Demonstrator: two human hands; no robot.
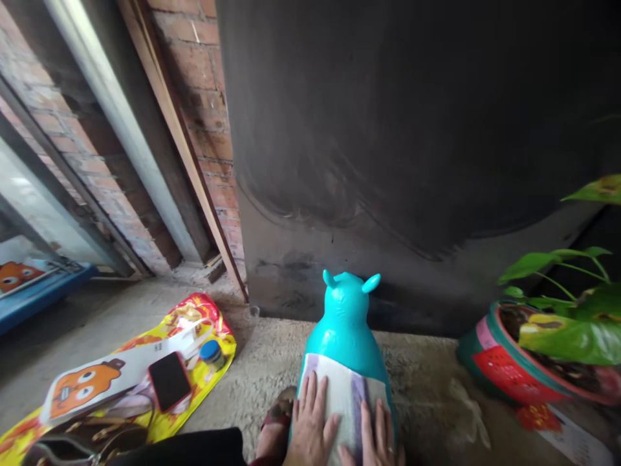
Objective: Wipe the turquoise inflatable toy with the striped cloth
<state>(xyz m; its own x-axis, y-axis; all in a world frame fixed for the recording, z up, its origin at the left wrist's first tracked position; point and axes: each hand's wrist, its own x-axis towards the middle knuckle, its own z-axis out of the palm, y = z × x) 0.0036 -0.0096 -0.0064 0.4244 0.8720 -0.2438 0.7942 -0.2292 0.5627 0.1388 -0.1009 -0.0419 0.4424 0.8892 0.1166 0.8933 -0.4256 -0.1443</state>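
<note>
A turquoise inflatable animal toy (344,330) with two small ears stands in front of me, its head towards the dark panel. Over its back lies a white cloth with purple stripes (337,388). My left hand (311,417) rests flat on the cloth's left side, fingers stretched forward. On the right side of the cloth, my right hand (373,433) lies palm down with its fingers extended; its lower part is cut off by the frame edge. A ring shows on one of its fingers.
Ahead stands a large dark panel (388,162). To the left, a yellow plastic sheet (187,414) bears a phone (169,382), a blue-lidded jar (211,353), a white bag with an orange cartoon (130,362) and a brown handbag (92,440). A potted plant (514,375) stands right.
</note>
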